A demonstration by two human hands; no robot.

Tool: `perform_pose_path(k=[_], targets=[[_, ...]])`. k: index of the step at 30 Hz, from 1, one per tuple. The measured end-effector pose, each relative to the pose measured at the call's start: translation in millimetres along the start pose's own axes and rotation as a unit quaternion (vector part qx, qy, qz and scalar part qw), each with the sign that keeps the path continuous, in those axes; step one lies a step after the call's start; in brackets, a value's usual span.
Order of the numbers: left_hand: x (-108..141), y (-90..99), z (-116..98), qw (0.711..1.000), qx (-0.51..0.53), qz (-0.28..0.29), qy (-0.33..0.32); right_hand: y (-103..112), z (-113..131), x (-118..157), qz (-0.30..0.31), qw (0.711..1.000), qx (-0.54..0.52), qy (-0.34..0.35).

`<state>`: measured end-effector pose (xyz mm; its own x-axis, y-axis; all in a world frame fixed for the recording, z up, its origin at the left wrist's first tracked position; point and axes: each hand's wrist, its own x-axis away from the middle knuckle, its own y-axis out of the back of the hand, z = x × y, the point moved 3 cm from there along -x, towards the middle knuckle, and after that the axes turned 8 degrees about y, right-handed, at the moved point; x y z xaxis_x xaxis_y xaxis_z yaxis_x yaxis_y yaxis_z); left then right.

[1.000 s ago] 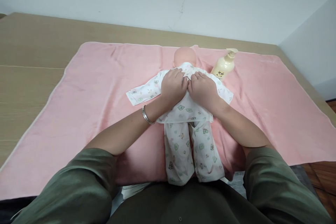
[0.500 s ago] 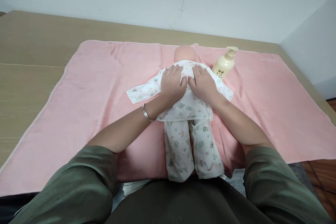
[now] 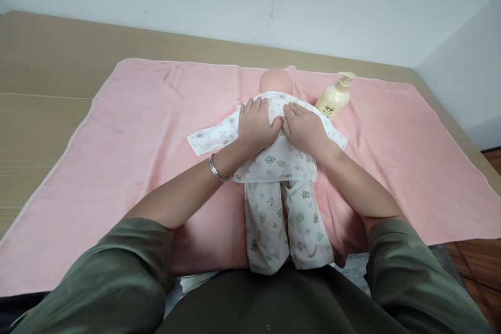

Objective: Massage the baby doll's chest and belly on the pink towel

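A baby doll (image 3: 276,81) lies on a pink blanket (image 3: 195,94), its bald head at the far end and its face out of sight. It wears a white printed top (image 3: 274,164) and matching trousers (image 3: 268,224), whose legs reach toward my body. My left hand (image 3: 257,124) rests flat on the left side of the doll's upper body, fingers stretched out. On the right side of it lies my right hand (image 3: 304,128), palm down with its fingers extended. Both thumbs meet, or nearly meet, over the middle. The cloth under my palms is hidden.
A cream pump bottle (image 3: 334,98) stands on the blanket beside the doll's right sleeve end. The wooden table (image 3: 47,62) shows beyond the blanket's edges, and a pale wall (image 3: 176,0) rises behind it. Brown flooring (image 3: 479,266) appears at the lower right.
My right hand has slid slightly left, bringing its fingers nearer the middle of the doll's top. My left hand stays nearly in place, and the thumbs are closer together.
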<state>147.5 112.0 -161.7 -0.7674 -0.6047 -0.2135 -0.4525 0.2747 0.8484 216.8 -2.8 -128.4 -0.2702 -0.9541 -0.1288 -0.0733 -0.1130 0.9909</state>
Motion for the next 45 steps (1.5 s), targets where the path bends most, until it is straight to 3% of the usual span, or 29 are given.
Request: perform_pose_path(k=[5,9,13,17,21,25,32,38,42,45], targets=[[5.0,0.5,-1.2,0.995,0.037,-0.048,-0.079,9.0,12.1,8.7,-0.006,1.0,0.006,0.01],[9.7,-0.6,-1.4,0.987,0.054,-0.091,-0.125,3.5,-2.4,2.6,-0.016,0.998,-0.065,-0.01],[7.3,-2.6,0.9,0.993,0.044,-0.069,-0.087,-7.0,-15.7,-6.2,0.009,0.994,-0.103,-0.046],[3.0,-3.7,4.1,0.998,0.05,-0.032,-0.036,-2.9,-5.0,-1.8,-0.02,0.996,-0.068,-0.061],[2.9,-2.5,4.0,0.997,0.057,-0.038,-0.042,2.5,7.2,5.8,-0.055,0.996,-0.03,-0.062],[3.5,-2.4,4.3,0.996,0.064,-0.039,-0.039,-4.7,0.1,3.4,-0.088,0.993,-0.048,-0.058],[3.1,-2.0,4.0,0.997,0.059,-0.037,-0.039,-21.0,-8.2,-0.7,-0.081,0.992,-0.078,-0.057],[3.9,-1.3,5.1,0.996,0.069,-0.041,-0.039,4.3,-13.0,-4.4,-0.05,0.99,-0.125,-0.048],[4.1,-3.5,8.9,0.993,0.092,-0.051,-0.049,21.4,-15.8,-8.0,-0.114,0.985,-0.131,0.001],[5.9,-4.0,10.5,0.985,0.125,-0.087,-0.077,3.7,-9.6,-9.9,-0.163,0.981,-0.102,0.027]])
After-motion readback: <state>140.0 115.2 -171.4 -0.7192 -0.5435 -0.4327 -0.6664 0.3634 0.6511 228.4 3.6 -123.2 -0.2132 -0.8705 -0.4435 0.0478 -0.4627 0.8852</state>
